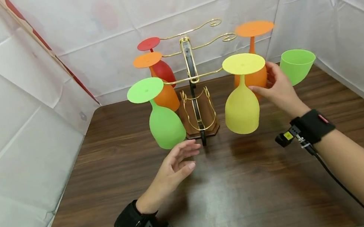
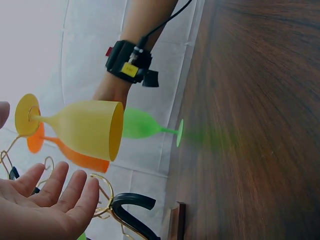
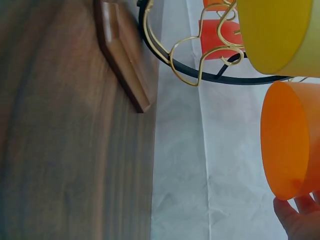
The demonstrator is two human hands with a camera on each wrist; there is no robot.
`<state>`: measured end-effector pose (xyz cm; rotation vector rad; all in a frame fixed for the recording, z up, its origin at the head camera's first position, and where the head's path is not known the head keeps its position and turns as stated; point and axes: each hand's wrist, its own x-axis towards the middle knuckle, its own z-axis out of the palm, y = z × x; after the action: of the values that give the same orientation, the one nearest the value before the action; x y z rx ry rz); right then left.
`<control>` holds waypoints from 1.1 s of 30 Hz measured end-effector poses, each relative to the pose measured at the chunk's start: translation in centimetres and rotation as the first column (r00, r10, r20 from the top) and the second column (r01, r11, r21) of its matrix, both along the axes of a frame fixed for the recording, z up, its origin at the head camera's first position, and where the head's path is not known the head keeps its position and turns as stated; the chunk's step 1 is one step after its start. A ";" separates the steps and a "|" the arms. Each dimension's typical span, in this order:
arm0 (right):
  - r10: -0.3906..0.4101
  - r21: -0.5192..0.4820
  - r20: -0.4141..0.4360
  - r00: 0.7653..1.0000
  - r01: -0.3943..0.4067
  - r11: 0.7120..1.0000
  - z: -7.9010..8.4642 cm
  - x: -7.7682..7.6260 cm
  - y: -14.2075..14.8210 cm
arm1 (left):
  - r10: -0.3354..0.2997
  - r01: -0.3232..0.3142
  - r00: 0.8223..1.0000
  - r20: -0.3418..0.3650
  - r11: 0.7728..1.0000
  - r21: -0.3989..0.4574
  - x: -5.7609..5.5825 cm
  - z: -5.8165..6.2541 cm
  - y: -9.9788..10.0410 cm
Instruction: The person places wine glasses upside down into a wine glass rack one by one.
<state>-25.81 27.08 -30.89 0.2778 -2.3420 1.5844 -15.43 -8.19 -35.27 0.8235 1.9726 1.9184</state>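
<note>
My right hand (image 1: 281,87) grips the bowl of an upside-down orange wine glass (image 1: 254,28), its foot beside the curled tip of a gold rack arm. In front of it a yellow wine glass (image 1: 243,112) hangs upside down from the nearest arm, partly hiding the orange bowl. My left hand (image 1: 171,171), fingers loosely extended and holding nothing, is just below a hanging green wine glass (image 1: 167,126); whether they touch is unclear. The right wrist view shows fingertips (image 3: 287,212) at the orange rim.
The gold-and-black rack (image 1: 189,58) stands on a wooden base (image 1: 211,119). On its left side hang another orange glass (image 1: 168,98) and a red glass (image 1: 163,70). A green glass (image 1: 295,70) stands upright at the right. White sheeting (image 1: 101,55) borders the dark wooden table (image 1: 106,156).
</note>
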 end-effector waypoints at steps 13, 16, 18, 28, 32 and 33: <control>0.121 -0.032 0.068 0.990 -0.119 0.992 0.3 -3.3 -2.4 | 0.016 -0.016 1.000 -0.027 1.000 -0.001 -0.3 -0.2 -0.2; 0.120 0.013 0.081 0.989 -0.121 0.993 0.0 -3.9 -2.9 | 0.017 -0.017 1.000 -0.016 1.000 -0.007 -0.3 -0.4 -0.4; 0.125 0.016 0.080 0.989 -0.126 0.992 -0.1 -4.4 -3.2 | 0.015 -0.015 1.000 -0.015 1.000 -0.008 -0.3 -0.5 -0.5; 0.063 0.048 0.063 0.996 -0.066 0.997 -0.4 -5.8 -3.7 | 0.026 -0.026 0.999 -0.038 1.000 -0.004 -0.6 -0.6 -0.7; 0.013 0.068 0.036 0.999 -0.016 0.998 -0.8 -6.1 -3.4 | 0.025 -0.025 0.999 -0.045 1.000 0.002 -0.7 -0.7 -0.8; 0.008 0.068 0.029 1.000 -0.010 0.998 -0.9 -6.2 -3.3 | 0.025 -0.025 0.999 -0.048 1.000 0.003 -0.7 -0.7 -0.8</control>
<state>-31.98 23.79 -31.75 0.2827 -2.4233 1.5245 -16.15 -9.02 -35.96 0.8578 2.0181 1.9324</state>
